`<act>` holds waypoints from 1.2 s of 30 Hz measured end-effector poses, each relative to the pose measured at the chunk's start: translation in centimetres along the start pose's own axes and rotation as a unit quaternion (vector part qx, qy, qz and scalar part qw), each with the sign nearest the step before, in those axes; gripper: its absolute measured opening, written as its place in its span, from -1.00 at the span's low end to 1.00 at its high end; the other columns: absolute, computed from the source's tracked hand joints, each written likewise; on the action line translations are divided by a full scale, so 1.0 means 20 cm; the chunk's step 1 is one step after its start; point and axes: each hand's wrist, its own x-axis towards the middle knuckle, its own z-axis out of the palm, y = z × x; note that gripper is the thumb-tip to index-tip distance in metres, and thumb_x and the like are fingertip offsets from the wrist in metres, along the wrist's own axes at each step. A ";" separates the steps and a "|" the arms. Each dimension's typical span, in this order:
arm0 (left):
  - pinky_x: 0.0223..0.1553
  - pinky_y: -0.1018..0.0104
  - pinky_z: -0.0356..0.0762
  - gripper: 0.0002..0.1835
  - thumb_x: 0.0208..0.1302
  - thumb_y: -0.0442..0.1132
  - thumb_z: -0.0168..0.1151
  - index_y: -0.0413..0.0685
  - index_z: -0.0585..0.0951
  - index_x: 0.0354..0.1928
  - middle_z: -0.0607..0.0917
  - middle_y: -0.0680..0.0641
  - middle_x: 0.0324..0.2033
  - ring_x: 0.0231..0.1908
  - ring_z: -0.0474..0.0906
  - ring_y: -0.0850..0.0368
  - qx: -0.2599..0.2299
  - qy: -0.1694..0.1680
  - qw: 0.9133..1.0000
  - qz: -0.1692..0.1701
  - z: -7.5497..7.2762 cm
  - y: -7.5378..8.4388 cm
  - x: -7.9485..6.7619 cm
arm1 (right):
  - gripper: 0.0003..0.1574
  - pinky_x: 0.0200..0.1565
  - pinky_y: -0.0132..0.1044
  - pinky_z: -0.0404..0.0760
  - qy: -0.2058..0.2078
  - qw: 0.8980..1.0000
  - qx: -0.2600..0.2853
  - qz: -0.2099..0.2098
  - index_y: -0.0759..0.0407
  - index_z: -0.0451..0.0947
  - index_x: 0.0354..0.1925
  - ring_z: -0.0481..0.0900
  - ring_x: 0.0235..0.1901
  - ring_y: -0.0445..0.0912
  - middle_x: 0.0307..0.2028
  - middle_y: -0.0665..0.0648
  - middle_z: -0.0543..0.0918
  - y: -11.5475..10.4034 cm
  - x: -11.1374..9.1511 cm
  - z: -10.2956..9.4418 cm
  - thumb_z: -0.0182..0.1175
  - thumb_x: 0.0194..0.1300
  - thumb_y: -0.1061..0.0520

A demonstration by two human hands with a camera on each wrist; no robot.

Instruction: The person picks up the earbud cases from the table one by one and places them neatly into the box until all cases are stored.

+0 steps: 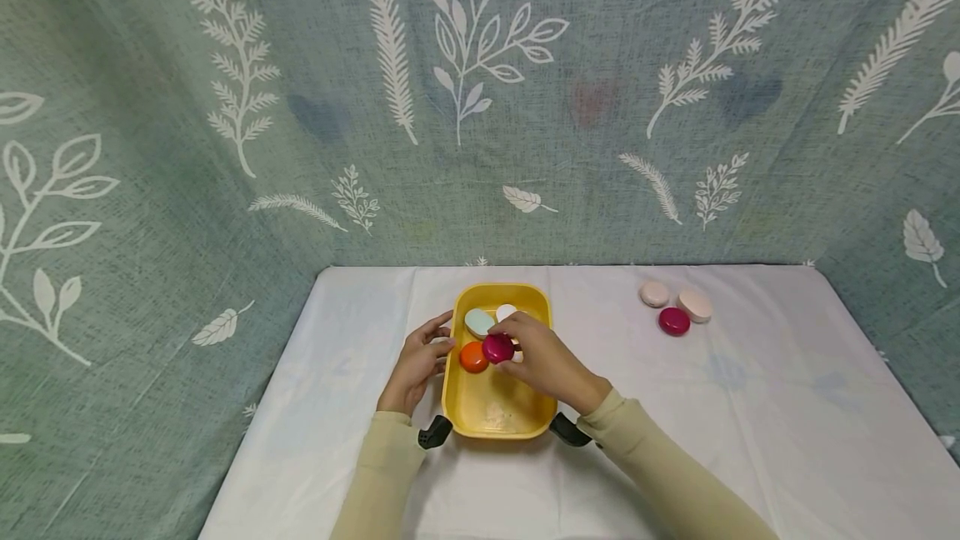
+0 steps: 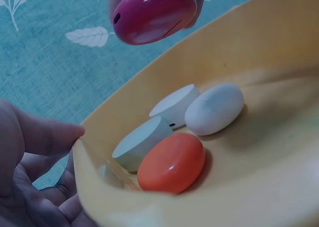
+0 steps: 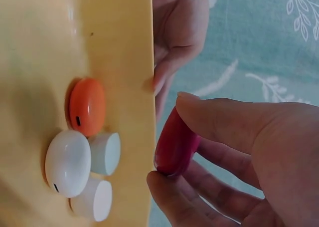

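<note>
My right hand [image 1: 553, 361] pinches a glossy magenta rounded piece [image 1: 498, 348] between thumb and fingertips, above a yellow tray [image 1: 495, 422]. A small dark slot shows on its side in the left wrist view. Inside the tray lie an orange rounded piece [image 1: 473, 357], a pale green flat-faced piece [image 1: 479, 322], a white flat-faced piece [image 1: 506, 312] and a white egg-shaped piece [image 2: 214, 110], which the right hand partly hides in the head view. My left hand [image 1: 416, 362] stands at the tray's left side, a fingertip touching the rim.
Farther right on the white cloth sit another magenta piece [image 1: 674, 322] and two pale pink pieces, one smaller [image 1: 654, 294] and one larger [image 1: 695, 305]. Green leaf-patterned fabric [image 1: 480, 190] rises behind the table and at both sides.
</note>
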 end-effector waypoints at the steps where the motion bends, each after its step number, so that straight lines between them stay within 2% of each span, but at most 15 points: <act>1: -0.33 0.38 0.60 -0.42 0.49 -0.43 0.16 0.00 0.49 0.51 0.51 -0.15 0.04 -0.35 0.59 0.15 0.000 -0.001 1.000 0.001 0.00 0.00 0.00 | -0.49 0.07 -0.11 0.71 -0.004 1.000 -0.003 0.000 0.29 0.68 0.09 0.62 -0.06 -0.01 -0.05 0.15 0.67 0.00 0.01 0.00 0.56 0.17 0.34; 7: -0.35 0.39 0.59 -0.42 0.50 -0.43 0.15 -0.02 0.48 0.51 0.51 -0.17 0.05 -0.36 0.59 0.16 -0.001 -0.003 1.000 0.007 0.00 0.00 -0.01 | -0.49 0.07 -0.14 0.67 -0.030 0.999 -0.023 -0.009 0.28 0.70 0.08 0.59 -0.10 -0.03 -0.10 0.12 0.66 -0.01 0.05 0.02 0.58 0.15 0.33; 14: -0.36 0.41 0.60 -0.43 0.49 -0.45 0.15 -0.05 0.49 0.50 0.52 -0.17 0.03 -0.36 0.60 0.15 -0.007 -0.005 1.000 0.011 -0.01 -0.01 -0.01 | -0.47 0.08 -0.15 0.66 -0.051 0.997 -0.041 -0.031 0.34 0.68 0.09 0.62 -0.07 0.01 -0.06 0.19 0.67 -0.02 0.07 0.04 0.57 0.15 0.33; 25: -0.34 0.44 0.63 -0.43 0.50 -0.45 0.15 -0.06 0.49 0.50 0.51 -0.19 0.04 -0.38 0.62 0.18 -0.011 -0.004 1.000 0.009 0.00 0.00 0.00 | -0.56 0.03 -0.19 0.70 -0.114 0.993 -0.035 -0.009 0.26 0.71 0.04 0.62 -0.08 -0.01 -0.06 0.16 0.66 -0.04 0.12 0.06 0.55 0.19 0.30; 36: -0.36 0.44 0.61 -0.43 0.49 -0.44 0.15 0.00 0.50 0.50 0.52 -0.17 0.05 -0.36 0.63 0.20 -0.006 -0.003 1.000 0.007 0.00 0.00 0.00 | -0.56 0.08 -0.24 0.67 -0.150 0.987 -0.047 -0.016 0.22 0.72 0.05 0.61 -0.06 -0.05 -0.05 0.11 0.67 -0.04 0.14 0.11 0.56 0.19 0.30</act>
